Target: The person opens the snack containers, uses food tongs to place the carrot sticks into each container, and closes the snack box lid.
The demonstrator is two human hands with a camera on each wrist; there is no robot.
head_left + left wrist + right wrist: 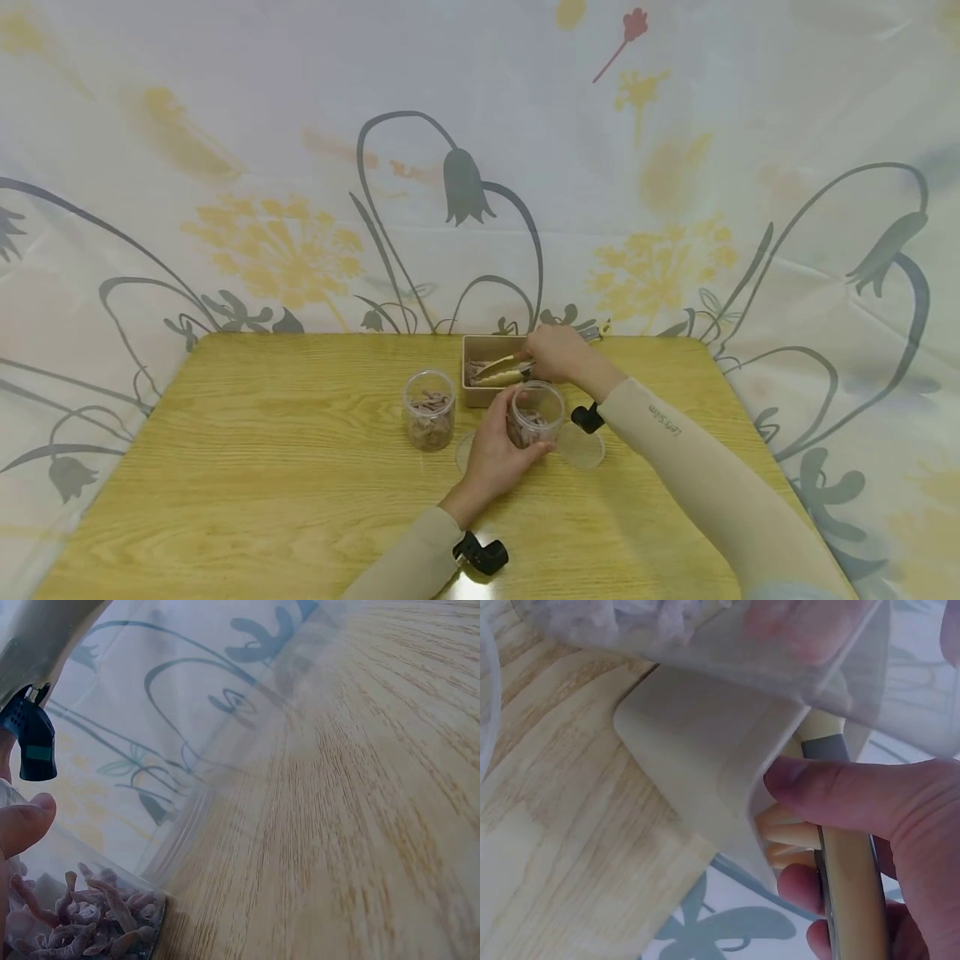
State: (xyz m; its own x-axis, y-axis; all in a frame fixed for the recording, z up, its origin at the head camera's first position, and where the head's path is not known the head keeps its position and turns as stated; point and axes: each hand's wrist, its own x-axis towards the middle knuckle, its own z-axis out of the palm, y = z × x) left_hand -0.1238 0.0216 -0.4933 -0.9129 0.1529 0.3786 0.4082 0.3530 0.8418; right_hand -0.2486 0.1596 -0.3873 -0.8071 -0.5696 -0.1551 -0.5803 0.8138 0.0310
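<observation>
My left hand grips a clear plastic jar partly filled with small greyish-pink dried pieces. The jar tilts slightly, close to the front of a beige rectangular box. Above the box's right end, my right hand holds tongs with cream tips and a metal handle. Those tips reach into the box, where more of the dried pieces lie at the left end. The right wrist view shows my thumb and fingers around the tongs' handle; the tips are largely hidden there.
A second open jar with similar pieces stands left of the box. One clear round lid lies right of the held jar, another partly behind my left hand. The wooden table ends at a patterned curtain.
</observation>
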